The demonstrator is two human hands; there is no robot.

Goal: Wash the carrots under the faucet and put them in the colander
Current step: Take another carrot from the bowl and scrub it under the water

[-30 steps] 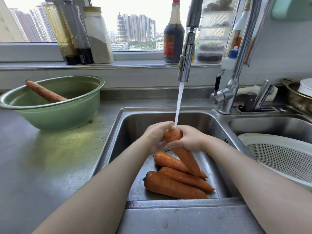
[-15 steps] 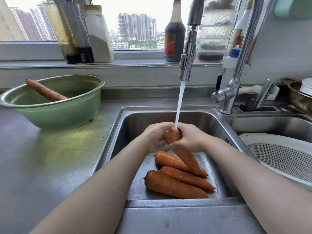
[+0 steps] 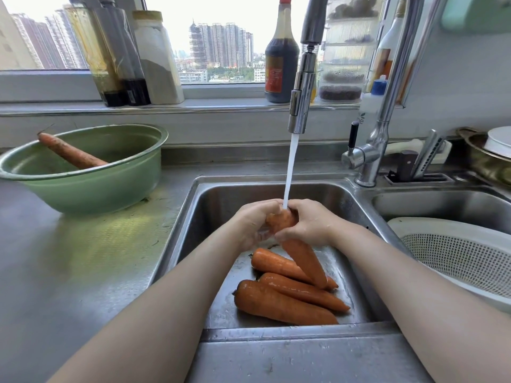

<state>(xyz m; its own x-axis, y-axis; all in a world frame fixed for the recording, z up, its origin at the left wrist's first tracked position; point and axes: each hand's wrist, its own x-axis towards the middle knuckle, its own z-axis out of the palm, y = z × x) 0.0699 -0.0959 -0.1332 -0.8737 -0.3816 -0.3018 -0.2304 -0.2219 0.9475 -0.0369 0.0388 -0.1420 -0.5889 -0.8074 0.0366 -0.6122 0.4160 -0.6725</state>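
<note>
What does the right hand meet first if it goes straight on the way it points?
The right hand points leftward, gripping the held carrot; just beyond it comes the left hand, gripping the same carrot. Depth is unclear.

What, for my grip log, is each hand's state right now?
Left hand: holds the carrot.
Right hand: holds the same carrot.

Sink [image 3: 356,205] and counter [image 3: 83,258]: brushed stainless steel, dull sheen. Faucet [image 3: 301,106]: polished chrome-look metal. Basin [image 3: 91,189]: smooth green, faintly glossy. Colander [image 3: 459,255]: white perforated plastic, matt. Washed carrots [image 3: 284,302]: wet, glossy; carrot in basin [image 3: 72,154]: dull, soiled
</note>
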